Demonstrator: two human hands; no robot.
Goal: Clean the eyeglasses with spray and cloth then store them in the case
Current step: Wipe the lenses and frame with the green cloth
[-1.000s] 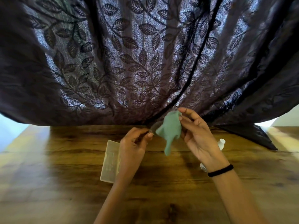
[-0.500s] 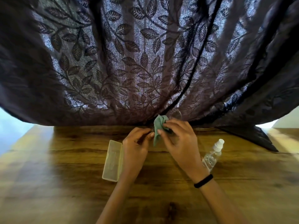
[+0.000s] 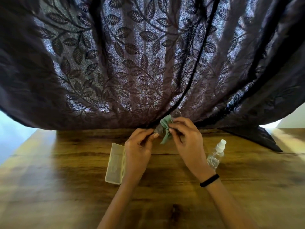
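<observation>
Two flank the hands (image 3: 165, 146): case (image 3: 115, 162), spray bottle (image 3: 216, 154).

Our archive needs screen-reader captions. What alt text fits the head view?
Two hands hold eyeglasses above a wooden table: the left hand grips one side while the right hand rubs them with a green cloth. A translucent case lies left, a spray bottle right, before a dark leaf-patterned curtain.
</observation>
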